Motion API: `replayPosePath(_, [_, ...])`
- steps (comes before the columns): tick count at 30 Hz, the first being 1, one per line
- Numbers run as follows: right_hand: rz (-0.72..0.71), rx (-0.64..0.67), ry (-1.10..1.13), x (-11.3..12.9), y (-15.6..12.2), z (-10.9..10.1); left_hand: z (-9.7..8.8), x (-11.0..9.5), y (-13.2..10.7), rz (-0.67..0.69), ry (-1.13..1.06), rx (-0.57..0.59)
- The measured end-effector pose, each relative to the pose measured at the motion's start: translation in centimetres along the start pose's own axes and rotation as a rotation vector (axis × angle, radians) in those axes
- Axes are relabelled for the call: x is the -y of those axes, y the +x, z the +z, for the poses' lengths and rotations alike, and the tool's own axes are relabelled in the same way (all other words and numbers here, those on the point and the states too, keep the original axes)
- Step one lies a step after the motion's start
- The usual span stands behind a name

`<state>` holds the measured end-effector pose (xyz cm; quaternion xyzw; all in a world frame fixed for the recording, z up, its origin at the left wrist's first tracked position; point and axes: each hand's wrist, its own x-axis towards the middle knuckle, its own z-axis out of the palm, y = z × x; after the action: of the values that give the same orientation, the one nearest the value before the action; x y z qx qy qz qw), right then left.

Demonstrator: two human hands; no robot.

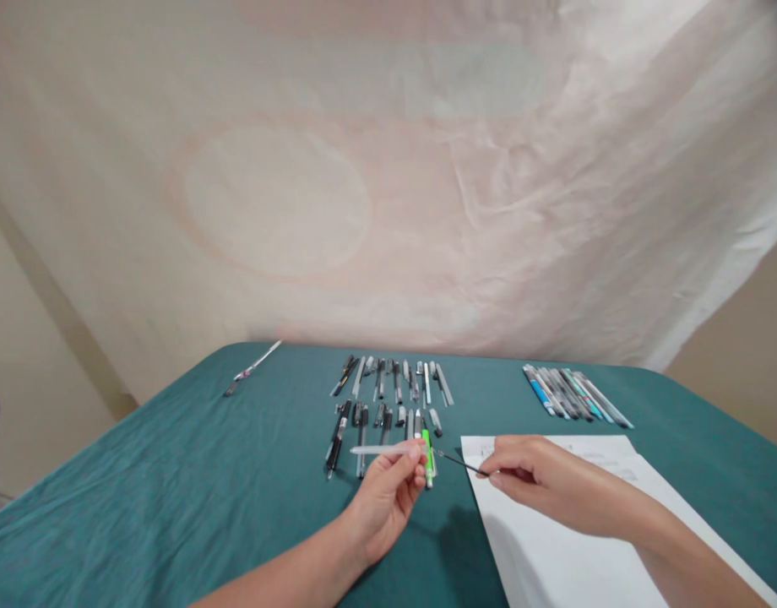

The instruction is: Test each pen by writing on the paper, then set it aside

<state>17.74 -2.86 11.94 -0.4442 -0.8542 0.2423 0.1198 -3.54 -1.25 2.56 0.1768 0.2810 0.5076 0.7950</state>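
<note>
My left hand [388, 494] is closed on a translucent whitish pen barrel [379, 450], held level with one end pointing left. Facing its right end, a thin dark pen refill [463, 463] is pinched by its far end in my right hand [534, 477]. The refill's tip lies close to the barrel's end; whether they touch I cannot tell. Just behind my left fingers a bright green pen [428, 460] lies on the cloth. Disassembled pens, caps and barrels are laid out beyond in two rows, with a black pen [338, 441] at the left of the nearer row.
A green cloth [236, 481] covers the table. White paper sheets [553, 549] lie under my right forearm. A bundle of pens [572, 393] sits at the back right, and a slim pen-like item [254, 367] at the back left. Behind hangs a pale sheet [414, 169].
</note>
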Motion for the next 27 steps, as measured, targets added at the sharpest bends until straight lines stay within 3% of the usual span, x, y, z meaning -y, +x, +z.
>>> replayPosePath(7, [-0.001, -0.002, -0.053, 0.4, 0.2, 0.6, -0.2, 0.2, 0.0, 0.016, 0.105, 0.047])
replayPosePath(15, [0.037, -0.129, 0.003, 0.4, 0.4, 1.1, -0.5, 0.4, 0.0, 0.033, 0.171, 0.100])
replayPosePath(20, [0.042, -0.302, 0.197, 0.7, 2.0, 3.1, -0.3, 0.2, -0.1, -0.047, 0.097, 0.092])
replayPosePath(24, [-0.006, -0.378, 0.440, 0.3, 2.3, 2.4, -0.6, -0.4, 0.0, -0.103, -0.057, 0.072])
replayPosePath(27, [0.055, -0.464, 0.372, -1.7, 2.9, 2.1, -0.8, -0.8, 0.0, -0.135, -0.125, 0.082])
